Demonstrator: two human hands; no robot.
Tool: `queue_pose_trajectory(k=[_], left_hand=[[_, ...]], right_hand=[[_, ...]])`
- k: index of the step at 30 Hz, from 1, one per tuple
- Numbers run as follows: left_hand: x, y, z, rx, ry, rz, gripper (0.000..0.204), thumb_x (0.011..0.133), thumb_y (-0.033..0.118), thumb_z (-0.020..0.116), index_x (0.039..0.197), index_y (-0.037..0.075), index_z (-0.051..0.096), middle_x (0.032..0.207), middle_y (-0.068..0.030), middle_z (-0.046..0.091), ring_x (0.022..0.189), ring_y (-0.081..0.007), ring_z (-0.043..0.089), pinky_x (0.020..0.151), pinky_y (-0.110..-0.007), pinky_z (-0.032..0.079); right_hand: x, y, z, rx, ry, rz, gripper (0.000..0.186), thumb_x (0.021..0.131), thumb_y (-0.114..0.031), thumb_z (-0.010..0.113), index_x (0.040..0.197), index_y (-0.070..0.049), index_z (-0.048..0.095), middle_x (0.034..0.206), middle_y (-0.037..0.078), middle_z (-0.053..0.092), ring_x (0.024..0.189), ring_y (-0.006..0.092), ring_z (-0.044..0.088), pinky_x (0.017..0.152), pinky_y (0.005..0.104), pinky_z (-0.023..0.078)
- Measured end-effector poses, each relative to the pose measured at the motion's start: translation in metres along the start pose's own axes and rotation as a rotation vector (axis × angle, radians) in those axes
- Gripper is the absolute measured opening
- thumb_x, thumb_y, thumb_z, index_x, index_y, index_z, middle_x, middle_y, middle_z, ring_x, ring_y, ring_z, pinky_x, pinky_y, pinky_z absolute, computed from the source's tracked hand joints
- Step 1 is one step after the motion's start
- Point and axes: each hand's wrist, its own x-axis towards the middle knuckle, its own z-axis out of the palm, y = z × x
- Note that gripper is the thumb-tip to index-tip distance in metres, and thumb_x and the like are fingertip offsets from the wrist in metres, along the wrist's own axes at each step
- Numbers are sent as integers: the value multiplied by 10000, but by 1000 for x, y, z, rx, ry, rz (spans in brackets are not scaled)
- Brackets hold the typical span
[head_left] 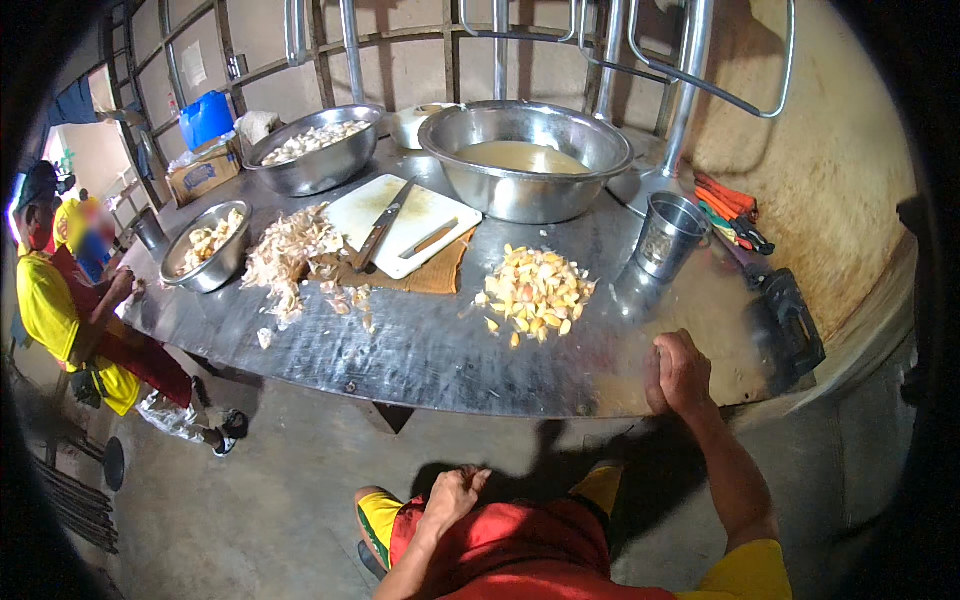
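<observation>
My left hand hangs in front of the apron over my lap, below the table edge, its fingers curled together; whatever they may hold is hidden. Over the table's front right edge is my right hand, closed too, with the fingers partly blurred and no held thing that I can name. The nearest thing to it on the table is a heap of peeled garlic cloves. Left of the heap, a large knife and a small knife lie on a white cutting board. Loose garlic skins are piled beside the board.
The metal table carries a wide basin of cloudy liquid, a bowl of white garlic and a smaller bowl. A metal cup and orange gloves are at right. Another person stands at left.
</observation>
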Motion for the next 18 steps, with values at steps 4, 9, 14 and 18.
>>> queue_pose_trajectory(k=[4, 9, 14, 18], left_hand=[[6, 144, -44, -97, 114, 504, 148, 950, 133, 659, 983, -8, 693, 887, -176, 649, 846, -362, 634, 755, -436, 516], [59, 160, -46, 511, -65, 612, 525, 1037, 363, 496, 1431, 17, 498, 1529, -211, 426, 1459, -377, 341, 1204, -524, 239], [128, 70, -137, 754, 198, 361, 523, 1019, 383, 513, 1361, -11, 544, 1457, -229, 505, 1393, -408, 429, 1169, -530, 302], [165, 8, -241, 546, 351, 232, 322, 968, 280, 556, 1125, 20, 664, 1139, -259, 657, 1090, -441, 608, 954, -488, 482]], right_hand=[[-8, 23, 22, 50, 22, 36, 122, 904, -85, 603, 1023, -96, 628, 923, 144, 635, 853, 397, 653, 712, 469, 534], [-10, -1, 4, 130, -15, 48, 38, 936, -59, 598, 959, -54, 627, 908, 129, 591, 807, 307, 608, 728, 389, 503], [4, 2, -9, 199, -53, 50, 106, 949, -86, 600, 1031, -42, 652, 945, 151, 646, 871, 345, 653, 745, 439, 517], [81, -7, 13, 1049, -251, 421, 201, 950, -169, 666, 1069, -8, 666, 870, 40, 659, 746, 145, 618, 622, 303, 502]])
